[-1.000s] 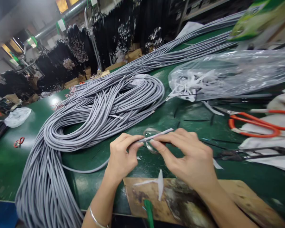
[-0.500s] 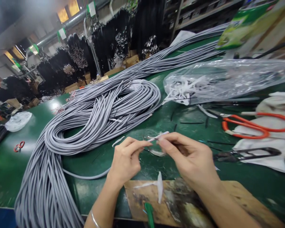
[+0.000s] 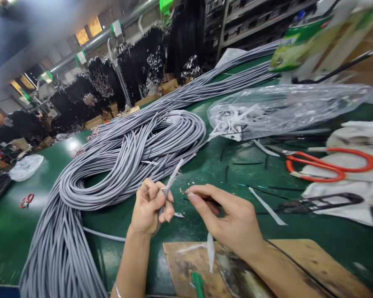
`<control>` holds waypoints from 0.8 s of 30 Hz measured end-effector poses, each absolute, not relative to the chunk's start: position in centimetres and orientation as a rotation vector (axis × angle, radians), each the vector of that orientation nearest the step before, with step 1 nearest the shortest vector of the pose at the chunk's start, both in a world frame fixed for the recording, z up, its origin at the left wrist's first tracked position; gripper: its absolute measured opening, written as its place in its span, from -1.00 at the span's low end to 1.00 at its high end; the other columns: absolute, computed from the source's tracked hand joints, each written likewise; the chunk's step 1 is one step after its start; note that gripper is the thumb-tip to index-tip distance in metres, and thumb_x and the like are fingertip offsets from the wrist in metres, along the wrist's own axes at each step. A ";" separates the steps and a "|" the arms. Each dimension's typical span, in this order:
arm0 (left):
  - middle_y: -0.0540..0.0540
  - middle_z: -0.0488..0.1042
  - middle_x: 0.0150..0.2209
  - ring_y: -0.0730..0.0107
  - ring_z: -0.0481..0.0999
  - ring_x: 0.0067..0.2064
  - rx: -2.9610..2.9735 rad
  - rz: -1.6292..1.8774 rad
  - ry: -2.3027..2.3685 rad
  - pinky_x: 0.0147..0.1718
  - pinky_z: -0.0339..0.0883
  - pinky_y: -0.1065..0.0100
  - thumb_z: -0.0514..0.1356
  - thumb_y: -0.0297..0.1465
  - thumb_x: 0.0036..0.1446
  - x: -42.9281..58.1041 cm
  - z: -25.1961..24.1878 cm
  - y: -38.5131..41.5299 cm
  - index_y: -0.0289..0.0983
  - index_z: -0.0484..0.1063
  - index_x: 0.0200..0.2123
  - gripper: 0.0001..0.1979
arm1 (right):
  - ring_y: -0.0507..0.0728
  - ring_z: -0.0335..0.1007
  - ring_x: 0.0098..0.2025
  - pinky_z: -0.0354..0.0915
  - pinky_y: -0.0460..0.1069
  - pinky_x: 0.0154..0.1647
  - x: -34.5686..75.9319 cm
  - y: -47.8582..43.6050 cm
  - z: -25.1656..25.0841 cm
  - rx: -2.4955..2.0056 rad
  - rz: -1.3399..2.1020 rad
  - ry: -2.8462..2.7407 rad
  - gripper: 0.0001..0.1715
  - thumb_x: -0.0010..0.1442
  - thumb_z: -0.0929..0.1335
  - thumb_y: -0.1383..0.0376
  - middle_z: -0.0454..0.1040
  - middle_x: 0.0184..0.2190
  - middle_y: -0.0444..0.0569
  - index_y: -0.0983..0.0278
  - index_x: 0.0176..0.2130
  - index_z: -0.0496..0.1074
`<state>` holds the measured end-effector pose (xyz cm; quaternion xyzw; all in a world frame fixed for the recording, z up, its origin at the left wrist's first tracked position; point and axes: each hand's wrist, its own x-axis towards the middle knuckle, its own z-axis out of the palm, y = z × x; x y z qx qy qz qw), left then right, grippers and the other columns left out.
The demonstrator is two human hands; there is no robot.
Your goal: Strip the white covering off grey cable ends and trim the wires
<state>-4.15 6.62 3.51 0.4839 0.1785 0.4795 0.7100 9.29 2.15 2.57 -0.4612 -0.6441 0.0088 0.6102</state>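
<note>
My left hand [image 3: 152, 205] is closed around a grey cable [image 3: 163, 203]. The cable's stripped end, with a pale pinkish-white inner part [image 3: 175, 173], points up and to the right out of the fist. To the right and apart from it, my right hand [image 3: 225, 217] has thumb and forefinger pinched together. A small copper-coloured strand [image 3: 182, 191] and a short dark bit show at those fingertips; what the fingers hold is not clear. Below my right forearm runs a thin black wire [image 3: 298, 267], its other end hidden. A white strip [image 3: 269, 209] lies right of the hand.
Coiled grey cables [image 3: 96, 182] cover the left of the green table [image 3: 217, 178]. At right lie orange-handled scissors [image 3: 335, 163], dark snips [image 3: 323, 203], white cloth [image 3: 360, 136] and a clear bag [image 3: 286, 107] of white strips. A stained board [image 3: 180, 265] with a green-handled tool [image 3: 197, 284] is in front.
My hands, earlier close together at a pale strip, are now apart. The left has turned, showing the cable end pointing up. A white strip and a black wire have appeared at right.
</note>
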 end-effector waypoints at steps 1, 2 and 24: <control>0.10 0.35 -0.54 0.81 0.11 -0.80 1.060 1.043 0.388 -0.87 -0.10 0.69 0.31 -0.31 -0.05 -4.2 3.6 6.6 -0.26 -0.11 -0.57 -0.47 | -0.09 0.06 -0.72 0.10 -0.15 -0.73 9.3 2.1 2.6 -1.059 0.038 -1.495 -0.89 0.14 0.28 0.41 0.34 -0.63 -0.21 0.24 -0.40 0.36; 0.10 0.36 -0.54 0.82 0.09 -0.81 1.050 1.022 0.383 -0.87 -0.11 0.69 0.31 -0.32 -0.05 -4.2 3.7 6.5 -0.25 -0.12 -0.57 -0.46 | -0.09 0.06 -0.72 0.10 -0.16 -0.73 9.3 2.1 2.6 -1.053 0.054 -1.497 -0.89 0.15 0.28 0.41 0.35 -0.62 -0.21 0.24 -0.39 0.36; 0.04 0.42 -0.53 0.75 0.21 -0.80 1.026 0.929 0.403 -0.88 -0.14 0.66 0.33 -0.34 -0.06 -4.0 3.4 6.4 -0.26 0.43 -0.17 -0.66 | -0.04 0.30 -0.57 0.19 -0.13 -0.60 9.2 2.3 2.3 -1.038 -0.081 -1.524 -0.90 0.15 0.29 0.45 0.34 -0.60 -0.15 0.28 -0.38 0.37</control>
